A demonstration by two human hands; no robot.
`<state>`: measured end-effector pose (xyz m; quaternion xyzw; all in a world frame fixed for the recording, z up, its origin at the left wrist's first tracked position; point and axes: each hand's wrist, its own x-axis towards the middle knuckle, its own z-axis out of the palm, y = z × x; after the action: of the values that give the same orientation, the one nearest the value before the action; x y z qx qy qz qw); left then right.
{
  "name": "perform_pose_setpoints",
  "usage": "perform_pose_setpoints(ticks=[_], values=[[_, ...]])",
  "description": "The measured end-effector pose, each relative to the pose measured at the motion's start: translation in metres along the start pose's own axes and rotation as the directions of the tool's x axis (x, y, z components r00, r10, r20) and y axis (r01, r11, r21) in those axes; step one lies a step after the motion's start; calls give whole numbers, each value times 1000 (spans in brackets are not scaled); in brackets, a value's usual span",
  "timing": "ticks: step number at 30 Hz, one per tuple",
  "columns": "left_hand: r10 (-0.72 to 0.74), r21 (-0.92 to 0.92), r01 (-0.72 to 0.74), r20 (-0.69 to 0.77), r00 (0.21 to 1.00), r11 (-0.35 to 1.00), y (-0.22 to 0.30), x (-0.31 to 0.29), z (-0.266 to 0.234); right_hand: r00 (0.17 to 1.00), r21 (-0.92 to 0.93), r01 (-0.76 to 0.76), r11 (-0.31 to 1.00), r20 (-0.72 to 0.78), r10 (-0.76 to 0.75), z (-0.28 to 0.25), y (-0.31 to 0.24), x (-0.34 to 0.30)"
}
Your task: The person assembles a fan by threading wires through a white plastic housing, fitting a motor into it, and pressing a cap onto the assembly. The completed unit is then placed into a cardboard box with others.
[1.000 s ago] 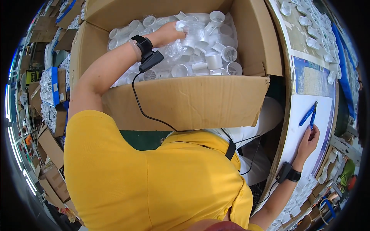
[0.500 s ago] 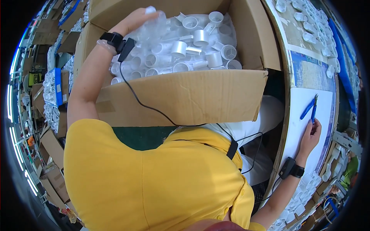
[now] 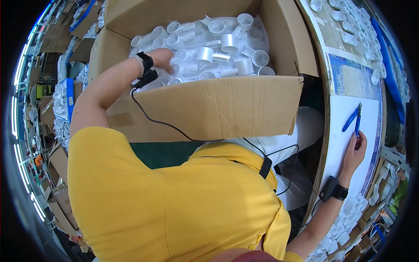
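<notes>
My left hand (image 3: 161, 59) reaches down into white plastic measuring scoops (image 3: 229, 43) near the left front of the cardboard box (image 3: 209, 111). Its fingers are hidden among the scoops, so their grip does not show. On the bench to the right, my right hand (image 3: 355, 148) has its thumb and fingers closed at the handle end of a pair of blue-handled nippers (image 3: 358, 120). The nippers lie on a white sheet (image 3: 338, 144) with their handles apart and their tips pointing away from me. Clear plastic lining (image 3: 264, 41) shows around the scoops.
More white scoops lie at the far end of the bench (image 3: 349, 28), and a pile of them (image 3: 342, 222) sits near my right forearm. A black cable (image 3: 161, 123) runs from my left wrist across the box front. Cartons and racks line the left side.
My left hand has come nearer, from the clear plastic at the far left down into the scoops. Scoops at the far left now show uncovered. My right hand stays at the nippers.
</notes>
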<state>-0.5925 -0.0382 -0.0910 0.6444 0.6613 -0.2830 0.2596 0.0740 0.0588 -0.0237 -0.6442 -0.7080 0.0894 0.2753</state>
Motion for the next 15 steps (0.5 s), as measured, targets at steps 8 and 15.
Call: perform_pose_setpoints(ticks=[8, 15], values=[[7, -323, -8, -5, 1000, 947, -12, -14, -18, 999, -12, -32, 999, 13, 32, -2, 1, -2], [-157, -685, 122, 12, 988, 718, -29, -28, -20, 999, 21, -34, 999, -11, 34, 0, -8, 0]])
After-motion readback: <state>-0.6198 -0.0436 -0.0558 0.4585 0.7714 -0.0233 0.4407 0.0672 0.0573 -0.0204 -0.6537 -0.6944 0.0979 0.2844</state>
